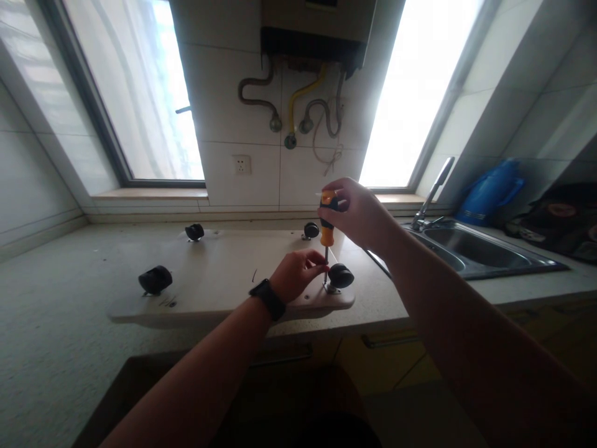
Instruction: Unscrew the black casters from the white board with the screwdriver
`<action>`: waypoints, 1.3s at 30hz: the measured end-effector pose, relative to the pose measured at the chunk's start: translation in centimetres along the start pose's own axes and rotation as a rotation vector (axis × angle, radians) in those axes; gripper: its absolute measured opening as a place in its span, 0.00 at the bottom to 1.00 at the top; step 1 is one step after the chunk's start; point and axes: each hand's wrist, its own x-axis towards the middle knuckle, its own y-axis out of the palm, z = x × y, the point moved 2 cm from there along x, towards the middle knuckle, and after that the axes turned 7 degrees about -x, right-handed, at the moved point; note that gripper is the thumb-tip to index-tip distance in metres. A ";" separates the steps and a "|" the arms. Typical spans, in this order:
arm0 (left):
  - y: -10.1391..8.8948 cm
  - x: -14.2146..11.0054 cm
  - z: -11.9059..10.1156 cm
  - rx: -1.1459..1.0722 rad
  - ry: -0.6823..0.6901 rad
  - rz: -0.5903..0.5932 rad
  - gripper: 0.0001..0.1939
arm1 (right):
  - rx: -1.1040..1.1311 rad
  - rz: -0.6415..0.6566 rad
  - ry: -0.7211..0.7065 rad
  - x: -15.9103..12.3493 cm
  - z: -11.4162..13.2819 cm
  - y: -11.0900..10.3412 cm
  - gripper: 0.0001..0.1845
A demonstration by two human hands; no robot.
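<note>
A white board point(224, 267) lies on the countertop with a black caster wheel at each corner. My right hand point(352, 208) is closed around the yellow and black handle of a screwdriver point(328, 233), held upright with its shaft pointing down. The tip meets the metal plate of the near right caster point(341, 275). My left hand point(301, 274), with a black watch on its wrist, pinches at the lower shaft beside that caster. Whether a screw is between those fingers I cannot make out. The other casters are at far right point(311, 231), far left point(194, 232) and near left point(155, 280).
To the right is a steel sink point(480, 246) with a faucet point(431, 193). Behind it stands a blue jug point(489, 190), with a dark bag point(559, 218) beside it. A water heater point(317, 31) with pipes hangs on the tiled wall. Drawer handles point(389, 341) line the counter front.
</note>
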 end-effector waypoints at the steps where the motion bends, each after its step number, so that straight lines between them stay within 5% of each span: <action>1: 0.0 0.0 0.0 0.004 -0.002 0.000 0.09 | 0.025 -0.006 -0.007 0.1 -0.1 0.0 0.24; 8: -0.1 -0.2 -0.5 0.007 -0.004 0.049 0.11 | 0.224 0.030 0.055 0.4 -0.3 0.0 0.20; 12: -0.2 -0.4 -1.1 0.058 -0.003 0.010 0.09 | 0.087 0.069 -0.014 0.3 0.2 0.0 0.16; 15: -0.1 -0.5 -1.3 0.085 -0.002 -0.007 0.09 | -0.059 0.081 -0.075 0.0 0.5 0.0 0.23; 19: -0.3 -0.4 -1.0 0.095 -0.006 -0.038 0.11 | 0.048 0.050 -0.037 -0.1 0.5 -0.2 0.31; 29: 0.0 -0.3 -0.9 0.008 -0.013 0.056 0.11 | 0.240 0.082 -0.066 0.2 0.0 0.4 0.25; 33: -0.1 -0.4 -1.2 0.041 0.001 0.017 0.10 | 0.157 0.093 -0.057 0.1 0.7 0.3 0.19; 39: -0.3 -0.4 -1.2 0.104 -0.005 -0.037 0.13 | 0.111 0.159 -0.066 -0.3 1.4 0.6 0.28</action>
